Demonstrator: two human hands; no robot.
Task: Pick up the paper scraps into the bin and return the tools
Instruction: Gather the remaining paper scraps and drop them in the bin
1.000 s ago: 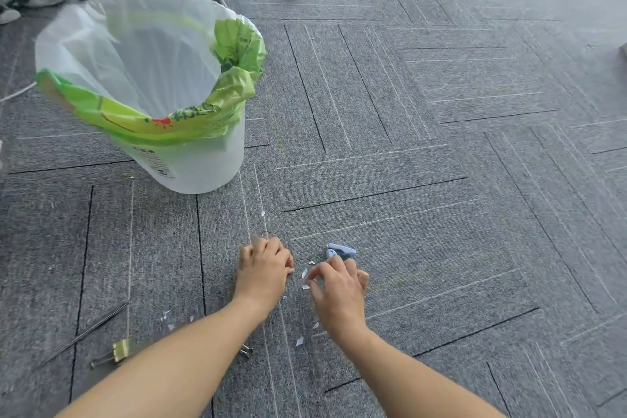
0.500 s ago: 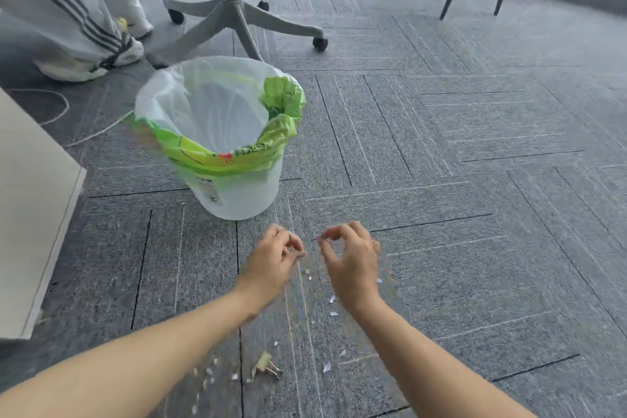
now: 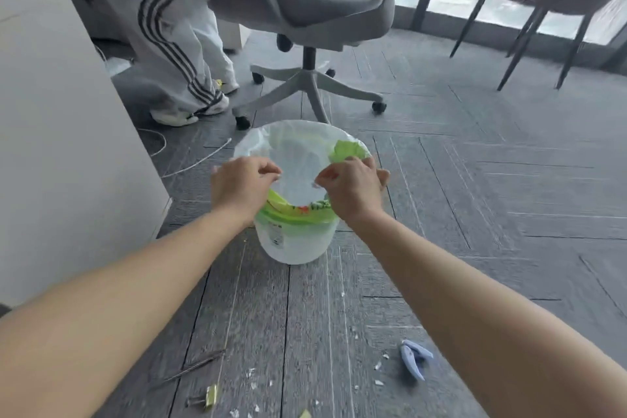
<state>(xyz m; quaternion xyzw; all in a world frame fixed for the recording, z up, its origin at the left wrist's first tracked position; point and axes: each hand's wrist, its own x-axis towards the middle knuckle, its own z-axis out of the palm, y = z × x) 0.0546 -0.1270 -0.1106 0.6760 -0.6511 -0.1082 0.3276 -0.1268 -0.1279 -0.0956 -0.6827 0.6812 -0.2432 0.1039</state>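
Where the grey carpet floor (image 3: 475, 214) fills the view, a white panel (image 3: 68, 146) stands at 9 o'clock. An office chair (image 3: 305, 20) sits at 12 o'clock, with a person's striped trousers (image 3: 176, 54) at 11 o'clock. At the centre the bin (image 3: 295, 244) stands upright on the floor, lined with a white-and-green bag (image 3: 346, 149).

Over its opening the left hand (image 3: 242, 187) hangs at 9 o'clock and the right hand (image 3: 351, 190) at 3 o'clock. On each, the fingers are curled and the thumb meets the fingertips, pinching tiny paper scraps (image 3: 314, 184).

On the floor a blue tool (image 3: 415, 361) lies at 5 o'clock, with a thin metal rod (image 3: 196, 365) and a gold binder clip (image 3: 211, 395) at 7 o'clock. More white scraps lie scattered among them.
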